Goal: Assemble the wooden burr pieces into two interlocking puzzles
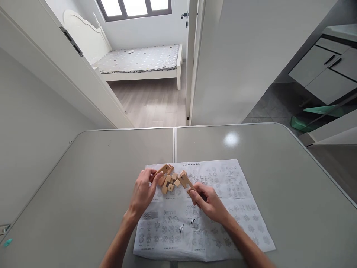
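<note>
Bare forearms (119, 238) come in from the bottom edge, over a printed diagram sheet (223, 171) on a grey table (97, 186). Between the two hands, on the far part of the sheet, sits a small cluster of notched wooden puzzle pieces (168, 183), their axes mixed. It lies just beyond the left fingertips and slightly farther from the right ones, so the left hand (143, 191) is nearer. That hand is nearly closed, thumb against fingers, pinching a block marked 2 (165, 169) whose long axis slants up to the right; whether the block rests on other pieces, I cannot tell. The right hand (209, 201) grips the near end of a notched bar (183, 180), its far end angled up-left beside the cluster; contact there is unclear.
</note>
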Available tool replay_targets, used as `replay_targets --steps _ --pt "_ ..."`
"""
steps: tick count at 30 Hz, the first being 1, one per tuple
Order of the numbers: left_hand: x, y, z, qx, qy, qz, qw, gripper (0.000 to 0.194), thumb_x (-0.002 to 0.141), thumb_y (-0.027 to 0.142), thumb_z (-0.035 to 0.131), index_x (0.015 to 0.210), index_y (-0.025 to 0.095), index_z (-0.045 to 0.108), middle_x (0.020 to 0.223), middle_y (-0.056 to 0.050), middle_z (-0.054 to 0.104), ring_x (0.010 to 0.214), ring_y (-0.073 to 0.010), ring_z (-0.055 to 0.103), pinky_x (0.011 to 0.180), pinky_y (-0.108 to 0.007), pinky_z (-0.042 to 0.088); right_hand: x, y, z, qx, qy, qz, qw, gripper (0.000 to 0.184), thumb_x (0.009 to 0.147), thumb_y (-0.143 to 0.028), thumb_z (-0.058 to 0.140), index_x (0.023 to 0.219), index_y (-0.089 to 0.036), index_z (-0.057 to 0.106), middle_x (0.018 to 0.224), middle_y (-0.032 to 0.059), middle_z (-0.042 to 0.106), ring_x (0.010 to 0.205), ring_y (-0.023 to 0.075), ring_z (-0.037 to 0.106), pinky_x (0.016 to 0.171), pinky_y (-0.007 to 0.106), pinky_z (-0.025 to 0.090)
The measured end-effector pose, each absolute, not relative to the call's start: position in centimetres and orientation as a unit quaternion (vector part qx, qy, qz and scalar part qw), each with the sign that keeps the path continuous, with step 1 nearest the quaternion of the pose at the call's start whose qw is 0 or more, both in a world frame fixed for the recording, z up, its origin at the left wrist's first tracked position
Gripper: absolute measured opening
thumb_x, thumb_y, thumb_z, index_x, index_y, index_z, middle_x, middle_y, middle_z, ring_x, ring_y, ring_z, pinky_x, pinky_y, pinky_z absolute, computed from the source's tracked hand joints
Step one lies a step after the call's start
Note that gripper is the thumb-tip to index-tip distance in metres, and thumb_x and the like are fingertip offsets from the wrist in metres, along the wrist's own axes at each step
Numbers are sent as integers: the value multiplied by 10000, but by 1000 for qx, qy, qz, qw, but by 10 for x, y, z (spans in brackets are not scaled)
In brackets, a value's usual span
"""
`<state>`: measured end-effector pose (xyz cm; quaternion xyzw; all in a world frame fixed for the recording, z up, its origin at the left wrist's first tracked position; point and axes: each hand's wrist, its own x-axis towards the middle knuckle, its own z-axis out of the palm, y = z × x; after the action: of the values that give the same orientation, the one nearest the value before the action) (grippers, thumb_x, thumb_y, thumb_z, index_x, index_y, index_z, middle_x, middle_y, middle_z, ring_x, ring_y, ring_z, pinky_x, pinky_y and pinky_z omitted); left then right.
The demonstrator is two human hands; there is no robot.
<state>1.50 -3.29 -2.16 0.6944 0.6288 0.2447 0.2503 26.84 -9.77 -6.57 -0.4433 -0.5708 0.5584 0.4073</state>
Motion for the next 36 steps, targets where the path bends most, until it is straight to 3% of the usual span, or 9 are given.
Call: replay_targets --steps 2,5,11,16,21,26,31,36 --pt "25 -39 -18 663 606 283 337 338 1027 537 498 977 225 615 840 -16 686 724 -178 624 690 -291 501 269 -98 -66 -441 -570 562 407 320 1069 -442 509 864 -210 590 653 -21 560 539 129 460 533 274 345" --pt "43 -50 -16 636 566 309 425 331 1050 519 470 1057 217 605 746 25 626 535 -121 512 554 -251 445 270 -97 -66 -433 -569 567 409 330 1064 -458 521 872 -203 606 665 -18 566 548 126 460 534 269 350" --pt "66 -62 -18 673 517 321 420 313 1094 407 410 1202 215 632 958 -50 678 843 -186 626 749 -299 512 270 -96 -64 -425 -577 561 415 332 1059 -466 533 895 -195 634 663 -19 573 556 122 453 537 257 348" --pt "69 -65 -17 719 478 317 392 344 1114 329 364 1371 227 569 914 -47 664 842 -191 615 809 -333 531 268 -97 -65 -436 -572 563 407 337 1062 -469 527 883 -198 614 608 -33 546 530 122 454 527 255 347" --pt "63 -64 -22 763 441 310 357 417 1113 242 360 1513 267 477 1337 -100 671 1191 -217 646 1043 -395 535 267 -98 -66 -443 -562 572 401 339 1055 -485 538 891 -198 611 586 -44 517 509 118 437 507 251 343" --pt "64 -66 -27 807 404 298 310 494 1100 168 358 1576 284 421 1513 -85 590 1419 -228 546 1178 -431 493 267 -97 -65 -439 -565 573 401 366 1062 -483 527 819 -211 551 574 -39 539 509 117 449 523 254 354" --pt "69 -72 -30 823 395 298 279 566 1088 126 357 1624 309 350 1572 -69 542 1461 -215 514 1209 -410 478 269 -96 -64 -435 -565 572 406 386 1071 -485 510 799 -212 526 560 -43 533 506 113 437 537 259 352" --pt "67 -71 -33 792 440 307 291 508 1093 151 369 1570 311 441 1489 -58 621 1352 -214 617 1118 -399 561 273 -95 -62 -404 -560 605 396 344 1041 -518 568 975 -184 612 625 -26 588 542 118 466 536 254 346"
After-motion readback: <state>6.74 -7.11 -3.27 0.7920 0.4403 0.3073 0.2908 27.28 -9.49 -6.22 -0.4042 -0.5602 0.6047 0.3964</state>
